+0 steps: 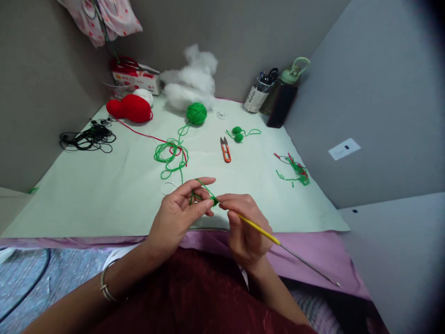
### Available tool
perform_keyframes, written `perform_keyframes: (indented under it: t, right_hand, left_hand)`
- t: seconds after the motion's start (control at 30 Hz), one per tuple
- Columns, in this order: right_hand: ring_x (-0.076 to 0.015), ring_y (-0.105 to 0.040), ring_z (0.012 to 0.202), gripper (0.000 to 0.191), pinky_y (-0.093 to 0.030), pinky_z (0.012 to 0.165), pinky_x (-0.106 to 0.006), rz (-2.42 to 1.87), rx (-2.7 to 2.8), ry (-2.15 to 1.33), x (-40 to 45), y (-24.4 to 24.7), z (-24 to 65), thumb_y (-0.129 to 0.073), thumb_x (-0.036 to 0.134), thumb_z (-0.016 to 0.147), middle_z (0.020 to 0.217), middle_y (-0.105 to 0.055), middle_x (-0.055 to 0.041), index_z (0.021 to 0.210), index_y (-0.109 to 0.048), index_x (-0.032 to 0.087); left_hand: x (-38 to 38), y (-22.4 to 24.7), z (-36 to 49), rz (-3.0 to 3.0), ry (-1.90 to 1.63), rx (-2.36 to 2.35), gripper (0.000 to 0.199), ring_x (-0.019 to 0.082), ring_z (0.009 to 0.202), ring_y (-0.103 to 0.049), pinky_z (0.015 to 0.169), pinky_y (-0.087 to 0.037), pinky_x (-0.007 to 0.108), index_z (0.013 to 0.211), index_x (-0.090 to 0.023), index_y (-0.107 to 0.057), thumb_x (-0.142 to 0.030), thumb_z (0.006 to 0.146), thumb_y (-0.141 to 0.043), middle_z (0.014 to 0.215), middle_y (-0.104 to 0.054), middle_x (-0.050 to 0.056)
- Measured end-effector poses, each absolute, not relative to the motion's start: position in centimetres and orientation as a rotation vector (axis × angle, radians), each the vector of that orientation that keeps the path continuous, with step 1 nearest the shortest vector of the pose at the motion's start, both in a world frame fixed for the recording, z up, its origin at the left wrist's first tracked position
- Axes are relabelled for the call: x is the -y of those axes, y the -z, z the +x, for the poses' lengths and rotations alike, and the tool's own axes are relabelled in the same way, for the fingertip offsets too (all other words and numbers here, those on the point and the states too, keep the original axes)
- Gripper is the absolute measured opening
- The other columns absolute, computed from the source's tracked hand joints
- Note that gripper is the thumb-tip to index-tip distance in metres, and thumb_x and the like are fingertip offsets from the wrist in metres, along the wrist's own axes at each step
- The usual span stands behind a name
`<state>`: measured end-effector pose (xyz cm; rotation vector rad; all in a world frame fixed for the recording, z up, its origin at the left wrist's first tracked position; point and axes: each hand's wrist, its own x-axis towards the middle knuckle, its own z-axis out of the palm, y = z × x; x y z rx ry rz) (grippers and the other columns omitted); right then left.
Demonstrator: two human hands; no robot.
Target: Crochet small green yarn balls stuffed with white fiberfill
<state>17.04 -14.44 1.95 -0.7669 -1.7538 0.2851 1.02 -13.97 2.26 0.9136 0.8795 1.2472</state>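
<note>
My left hand (182, 206) pinches a small piece of green crochet work (214, 201) between thumb and fingers, with green yarn (207, 189) drawn over the raised index finger. In my right hand (247, 227) is a crochet hook (259, 228) with a yellow grip and a long metal shaft slanting down to the right. The hook's tip meets the green piece, though the fingers hide its very end. Loose loops of green yarn (170, 157) lie beyond my left hand and lead back to a green yarn ball (196, 113).
Orange thread snips (225, 150) lie mid-table near two small green crocheted balls (238, 134). Yarn scraps (297, 170) are at right, black cord (91, 137) and red yarn (130, 108) at left. White stuffing (193, 81), a pen cup (256, 95), a bottle (290, 74) and a phone (282, 105) stand behind.
</note>
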Motion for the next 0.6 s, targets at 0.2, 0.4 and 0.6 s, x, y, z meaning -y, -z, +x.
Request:
perform_keyframes:
  t: [0.2, 0.4, 0.6]
  right_hand:
    - [-0.0213, -0.070, 0.100, 0.034, -0.062, 0.079, -0.036, -0.887, 1.837, 0.035, 14.6, -0.7, 16.9, -0.063, 0.013, 0.096, 0.110, -0.072, -0.0061, 0.123, -0.071, 0.031]
    - [-0.0174, -0.064, 0.074, 0.023, -0.056, 0.066, -0.036, -0.830, 1.383, -0.649, 14.0, -1.7, 16.6, -0.052, 0.020, 0.102, 0.087, -0.069, -0.0035, 0.104, -0.074, 0.027]
    - [-0.0201, -0.070, 0.093, 0.024, -0.060, 0.075, -0.037, -0.842, 1.450, -0.675, 13.9, -1.4, 16.1, -0.057, 0.017, 0.100, 0.100, -0.076, -0.0041, 0.109, -0.076, 0.030]
  left_hand:
    - [13.8, -3.3, 1.1, 0.683, -1.119, -0.779, 0.046, 0.001, 0.048, -0.038, 0.041, -0.033, 0.011, 0.127, -0.025, -0.071, -0.025, 0.082, -0.084, 0.077, -0.058, -0.006]
    - [13.4, -3.8, 0.6, 0.552, -1.050, -0.708, 0.033, -0.001, 0.044, -0.018, 0.039, -0.021, 0.012, 0.117, -0.019, -0.076, -0.021, 0.084, -0.080, 0.063, -0.043, -0.009]
    - [14.0, -3.3, 1.5, 0.720, -1.114, -0.807, 0.034, -0.002, 0.046, -0.032, 0.039, -0.025, 0.014, 0.115, -0.026, -0.077, -0.026, 0.082, -0.084, 0.084, -0.062, -0.003]
